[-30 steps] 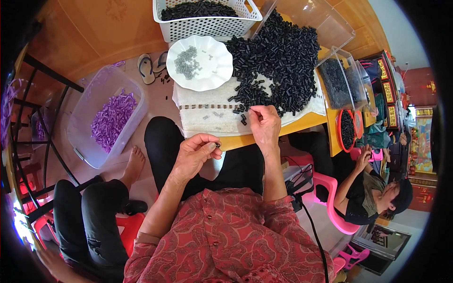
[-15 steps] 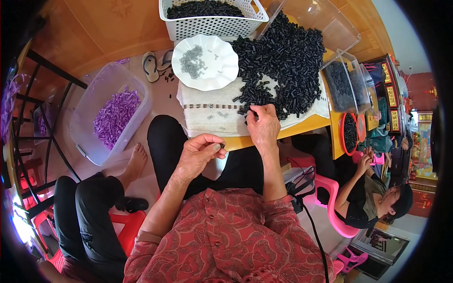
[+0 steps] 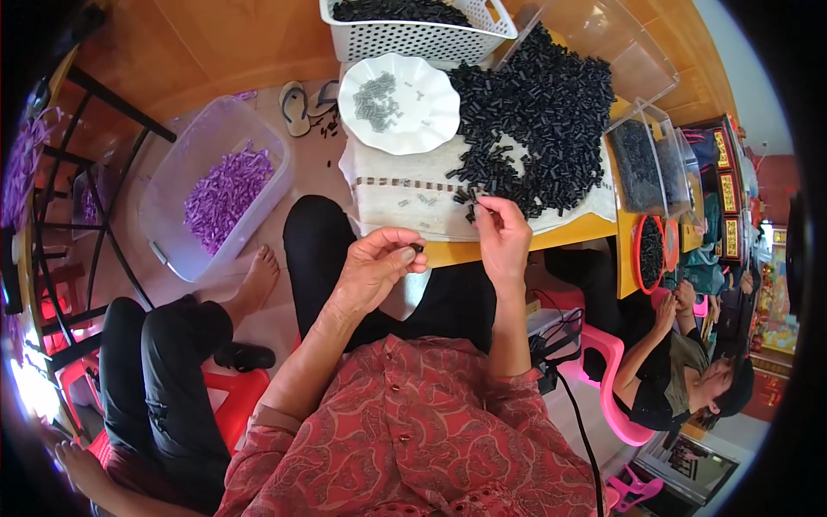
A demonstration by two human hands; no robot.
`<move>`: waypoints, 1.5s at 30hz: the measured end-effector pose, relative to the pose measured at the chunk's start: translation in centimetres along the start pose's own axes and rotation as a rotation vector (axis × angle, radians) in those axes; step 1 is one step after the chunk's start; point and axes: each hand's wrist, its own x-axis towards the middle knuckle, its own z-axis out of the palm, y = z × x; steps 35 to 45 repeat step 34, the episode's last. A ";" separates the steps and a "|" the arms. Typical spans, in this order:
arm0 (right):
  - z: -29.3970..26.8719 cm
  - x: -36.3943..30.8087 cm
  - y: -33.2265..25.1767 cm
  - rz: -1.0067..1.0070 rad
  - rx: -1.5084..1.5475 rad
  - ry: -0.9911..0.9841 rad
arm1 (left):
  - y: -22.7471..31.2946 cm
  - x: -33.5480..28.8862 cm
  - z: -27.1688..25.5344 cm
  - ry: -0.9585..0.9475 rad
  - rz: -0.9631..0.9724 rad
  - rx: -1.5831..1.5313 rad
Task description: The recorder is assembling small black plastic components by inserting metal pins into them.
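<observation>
Black plastic pieces [image 3: 538, 121] are lying in a big heap on the cloth-covered desk [image 3: 517, 237], just beyond your right hand [image 3: 502, 234], and that heap is what you are working from. Your right hand is pinching narrow at the near edge of the heap, fingertips closing on what looks like one small black piece; it is too small to be sure. Your left hand [image 3: 375, 271] is hovering nearer your body, off the desk edge, with thumb and forefinger pressing together on a small dark piece [image 3: 417, 248].

Judging by how things are lying, most of the work is still ahead of you: the heap is large and only a few loose bits [image 3: 422, 200] are sitting on the cloth between your hands and the plate.

Containers around your hands:
- Beyond your left hand, a white scalloped plate [image 3: 431, 125] is holding a small cluster of grey metal bits [image 3: 376, 90].
- Farther out past the plate, a white slotted basket [image 3: 413, 39] is holding more black pieces.
- To the right of your right hand, clear tubs [image 3: 642, 164] are holding dark pieces, and a red-rimmed bowl [image 3: 639, 254] near them is holding the same kind.
- Well out to the left of your left hand, on the floor, a clear plastic bin [image 3: 172, 207] is holding purple pieces [image 3: 226, 191].

A second person [image 3: 680, 379] is sitting off to your right, hands near the red-rimmed bowl.
</observation>
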 end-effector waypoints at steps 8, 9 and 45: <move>0.4 -3.9 -5.4 0.308 0.381 -0.314 | 0.2 0.0 0.4 -0.019 0.016 -0.077; 0.5 -4.2 -5.4 0.321 0.393 -0.326 | 0.2 0.0 0.4 -0.023 0.021 -0.080; 1.1 -5.2 -6.4 0.250 0.444 -0.354 | 0.3 -0.3 0.5 -0.025 0.033 -0.004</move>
